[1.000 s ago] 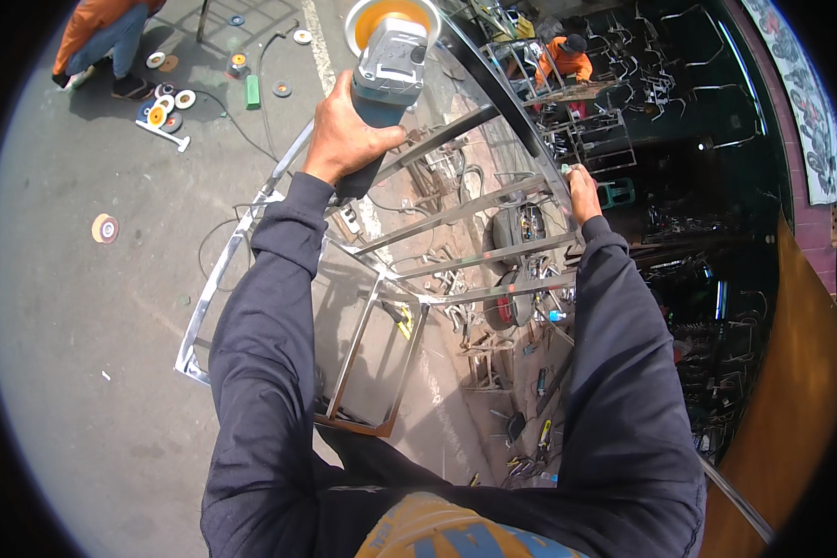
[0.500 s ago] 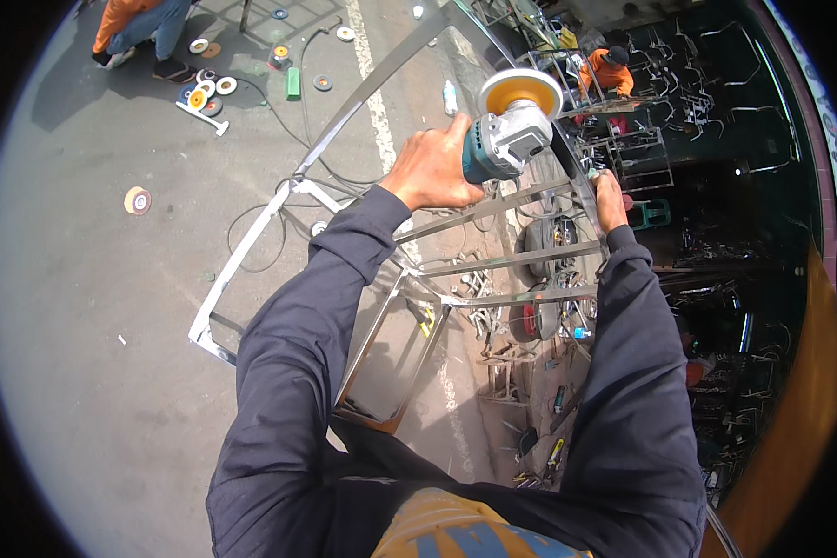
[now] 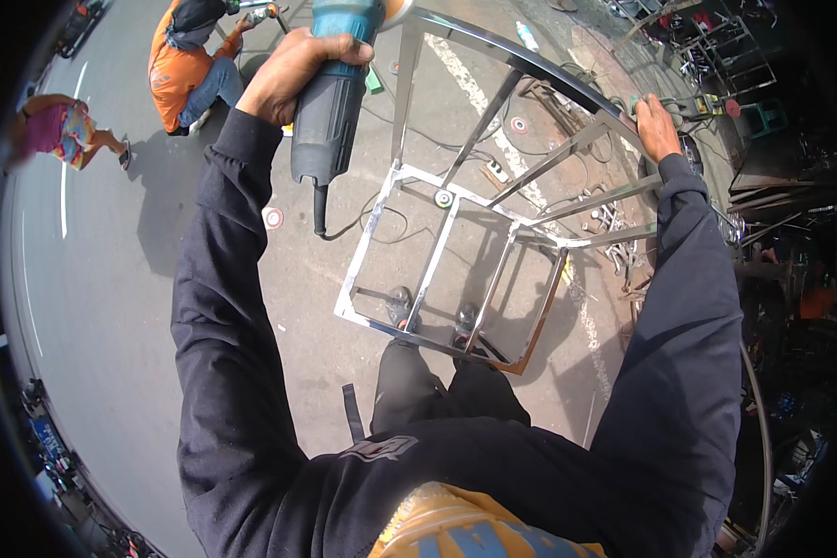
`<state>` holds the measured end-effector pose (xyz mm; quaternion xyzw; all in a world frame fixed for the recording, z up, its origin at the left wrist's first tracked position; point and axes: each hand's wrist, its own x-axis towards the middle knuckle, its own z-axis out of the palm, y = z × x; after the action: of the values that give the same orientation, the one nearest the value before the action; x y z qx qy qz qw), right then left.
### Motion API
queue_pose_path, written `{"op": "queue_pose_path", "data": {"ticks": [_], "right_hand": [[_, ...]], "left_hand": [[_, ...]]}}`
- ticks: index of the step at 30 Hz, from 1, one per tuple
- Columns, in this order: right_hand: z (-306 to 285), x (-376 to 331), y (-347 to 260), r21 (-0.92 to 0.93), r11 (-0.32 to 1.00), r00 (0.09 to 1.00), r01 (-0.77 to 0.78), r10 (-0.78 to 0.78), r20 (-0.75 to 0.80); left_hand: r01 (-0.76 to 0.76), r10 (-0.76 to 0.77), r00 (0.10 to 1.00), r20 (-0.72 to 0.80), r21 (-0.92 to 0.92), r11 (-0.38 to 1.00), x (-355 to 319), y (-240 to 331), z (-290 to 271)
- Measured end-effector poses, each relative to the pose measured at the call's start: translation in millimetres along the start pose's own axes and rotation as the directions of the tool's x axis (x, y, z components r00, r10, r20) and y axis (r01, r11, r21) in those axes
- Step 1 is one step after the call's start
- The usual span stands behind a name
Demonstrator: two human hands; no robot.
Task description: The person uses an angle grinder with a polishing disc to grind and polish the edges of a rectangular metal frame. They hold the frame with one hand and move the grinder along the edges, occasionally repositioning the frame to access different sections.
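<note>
My left hand (image 3: 293,76) is wrapped round the teal and black body of an angle grinder (image 3: 328,116) near the upper edge. Only a sliver of the grinder's disc shows, because the picture cuts it off. Its cord hangs from the black end. A welded metal chair frame (image 3: 346,299) stands upright in front of me, its seat part open and its back made of several slats. My right hand (image 3: 657,132) is closed on the right end of the frame's curved top rail (image 3: 544,67). My feet show through the seat opening.
A person in an orange shirt (image 3: 169,79) crouches at the upper left with a tool. Another person (image 3: 65,130) walks on the road. A loose grinding disc (image 3: 272,219) and a bottle (image 3: 526,35) lie on the ground. Metal pieces and a green stool (image 3: 765,116) are at right.
My left hand has carried the grinder left, away from the frame's top rail. My right hand stays on the rail. The view has shifted, showing more road and the seat frame.
</note>
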<state>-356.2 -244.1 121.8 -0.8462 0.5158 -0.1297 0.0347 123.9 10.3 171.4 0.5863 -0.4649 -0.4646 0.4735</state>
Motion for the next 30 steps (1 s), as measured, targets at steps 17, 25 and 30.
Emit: {"op": "queue_pose_path", "data": {"ticks": [17, 25, 30], "right_hand": [[4, -1, -18, 0.092, 0.975, 0.979, -0.204, 0.206, -0.008], [-10, -5, -40, 0.064, 0.969, 0.97, -0.24, 0.236, 0.068], [-3, -8, -32, 0.087, 0.97, 0.973, -0.228, 0.223, 0.065]], "left_hand": [[0.577, -0.6, 0.795, 0.086, 0.196, 0.793, 56, 91, 12], [0.548, -0.536, 0.833, -0.139, 0.347, 0.761, 37, 71, -12], [0.459, -0.413, 0.888, -0.2, 0.415, 0.786, 14, 47, 2]]}}
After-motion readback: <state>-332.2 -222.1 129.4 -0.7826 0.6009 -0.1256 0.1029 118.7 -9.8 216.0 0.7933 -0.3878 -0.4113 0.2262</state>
